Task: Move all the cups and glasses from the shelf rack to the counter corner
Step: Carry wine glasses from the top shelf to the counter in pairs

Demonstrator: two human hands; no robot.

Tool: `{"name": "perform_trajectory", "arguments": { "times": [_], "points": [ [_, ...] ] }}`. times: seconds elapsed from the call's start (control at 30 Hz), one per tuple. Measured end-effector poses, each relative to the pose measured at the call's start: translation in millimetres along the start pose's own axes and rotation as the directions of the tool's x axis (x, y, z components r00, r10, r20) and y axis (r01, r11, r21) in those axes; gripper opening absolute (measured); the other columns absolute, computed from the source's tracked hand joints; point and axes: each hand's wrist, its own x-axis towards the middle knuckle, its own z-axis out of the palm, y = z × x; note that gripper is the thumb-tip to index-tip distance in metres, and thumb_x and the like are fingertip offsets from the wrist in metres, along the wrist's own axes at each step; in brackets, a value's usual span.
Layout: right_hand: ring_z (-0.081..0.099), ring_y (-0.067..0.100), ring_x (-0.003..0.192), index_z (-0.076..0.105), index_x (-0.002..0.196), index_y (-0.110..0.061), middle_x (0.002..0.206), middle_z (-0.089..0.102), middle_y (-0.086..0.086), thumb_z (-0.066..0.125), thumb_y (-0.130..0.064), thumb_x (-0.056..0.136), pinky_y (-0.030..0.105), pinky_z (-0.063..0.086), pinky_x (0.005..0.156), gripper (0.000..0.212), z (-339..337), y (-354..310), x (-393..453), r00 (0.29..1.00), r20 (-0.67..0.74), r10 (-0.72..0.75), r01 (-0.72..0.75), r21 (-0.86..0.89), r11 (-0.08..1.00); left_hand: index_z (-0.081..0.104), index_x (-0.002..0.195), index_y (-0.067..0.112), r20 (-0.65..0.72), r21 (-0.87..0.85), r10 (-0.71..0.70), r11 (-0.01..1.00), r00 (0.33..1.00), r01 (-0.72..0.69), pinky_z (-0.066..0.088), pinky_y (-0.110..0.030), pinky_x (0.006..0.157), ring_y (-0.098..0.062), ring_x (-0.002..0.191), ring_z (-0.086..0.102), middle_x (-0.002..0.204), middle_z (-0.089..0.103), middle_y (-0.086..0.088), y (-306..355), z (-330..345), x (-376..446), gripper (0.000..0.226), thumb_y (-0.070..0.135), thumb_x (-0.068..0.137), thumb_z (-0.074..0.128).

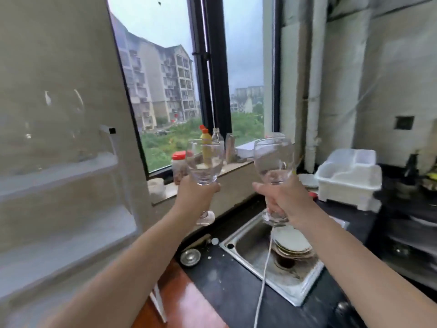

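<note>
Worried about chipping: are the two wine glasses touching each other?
Apart. The head view shows window sill and bottles in a clear gap between the left wine glass and the right wine glass, each held by its stem.

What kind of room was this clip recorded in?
Most likely a home kitchen: a steel sink holding stacked plates, a white dish rack on the dark counter, and condiment bottles on the windowsill.

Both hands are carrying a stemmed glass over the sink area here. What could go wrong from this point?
1. The left glass and right glass are held close together; they could clink.
2. The right hand holds its glass above the stacked plates in the sink; a slip could break both.
3. The left hand grips only the stem.
</note>
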Motion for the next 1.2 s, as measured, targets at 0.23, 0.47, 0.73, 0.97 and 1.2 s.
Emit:
{"name": "perform_trajectory", "arguments": {
  "times": [0.23, 0.47, 0.73, 0.97, 1.2],
  "points": [
    [0.023, 0.003, 0.015, 0.040, 0.069, -0.012, 0.017, 0.030, -0.007, 0.057, 0.005, 0.083, 0.020, 0.022, 0.040, 0.028, -203.7, 10.8, -34.1, 0.960, -0.278, 0.028, -0.046, -0.058, 0.997, 0.045, 0.046, 0.020, 0.321, -0.124, 0.024, 0.992, 0.947, 0.017, 0.027, -0.010, 0.028, -0.001, 0.020, 0.033, 0.021, 0.038, 0.008, 30.3, 222.6, -49.9, 0.042, 0.010, 0.080, 0.067],
    [0.021, 0.006, 0.018, 0.029, 0.053, -0.015, 0.022, 0.025, -0.011, 0.055, 0.006, 0.084, 0.018, 0.019, 0.040, 0.046, -402.1, 17.5, -106.2, 0.867, -0.498, 0.027, -0.077, -0.081, 0.994, 0.048, 0.058, 0.012, 0.616, -0.180, 0.010, 0.975, 0.787, 0.128, 0.036, -0.020, 0.052, -0.016, 0.046, 0.044, 0.049, 0.048, -0.005, 51.0, 431.3, -133.2, 0.029, 0.004, 0.082, 0.062],
    [0.020, 0.004, 0.021, 0.029, 0.054, -0.014, 0.024, 0.023, -0.012, 0.058, 0.004, 0.084, 0.026, 0.025, 0.046, 0.045, -550.2, 33.5, -165.4, 0.724, -0.689, 0.031, -0.103, -0.063, 0.993, 0.033, 0.047, 0.016, 0.819, -0.136, 0.045, 0.984, 0.572, 0.117, 0.027, -0.016, 0.037, -0.012, 0.034, 0.030, 0.044, 0.034, -0.002, 78.1, 602.3, -193.2, 0.046, 0.004, 0.083, 0.060],
    [0.024, 0.006, 0.022, 0.033, 0.062, -0.025, 0.023, 0.028, -0.008, 0.059, -0.003, 0.084, 0.019, 0.039, 0.038, 0.041, -684.2, 54.1, -154.3, 0.627, -0.775, 0.077, -0.114, 0.007, 0.993, 0.034, 0.050, 0.017, 0.882, -0.115, 0.059, 0.989, 0.467, 0.092, 0.030, -0.013, 0.032, -0.006, 0.030, 0.035, 0.042, 0.036, 0.003, 88.9, 754.4, -198.1, 0.044, 0.006, 0.081, 0.063],
    [0.027, 0.005, 0.023, 0.038, 0.055, -0.017, 0.026, 0.027, -0.009, 0.057, -0.005, 0.085, 0.018, 0.042, 0.039, 0.038, -831.2, 49.0, -95.6, 0.564, -0.826, -0.001, -0.050, -0.035, 0.998, 0.037, 0.049, 0.012, 0.958, -0.091, 0.058, 0.990, 0.281, 0.106, 0.036, -0.019, 0.041, -0.005, 0.019, 0.034, 0.029, 0.039, 0.002, 128.8, 920.9, -162.7, 0.040, 0.002, 0.081, 0.060]
  ]
}}
